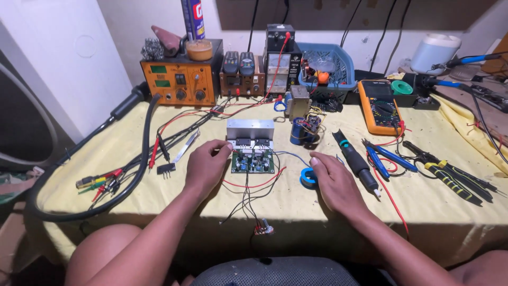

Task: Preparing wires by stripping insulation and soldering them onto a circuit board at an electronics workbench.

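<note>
Matt yellow cloth, stained and slightly creased, covers the workbench [79, 175]. Heat sink [250, 128]: brushed bare aluminium, dull sheen. Circuit board [253, 161]: green laminate. Soldering station [180, 82]: orange painted metal casing. Multimeter [378, 107]: orange rubbery plastic. Basket [344, 66]: blue perforated plastic.
</note>
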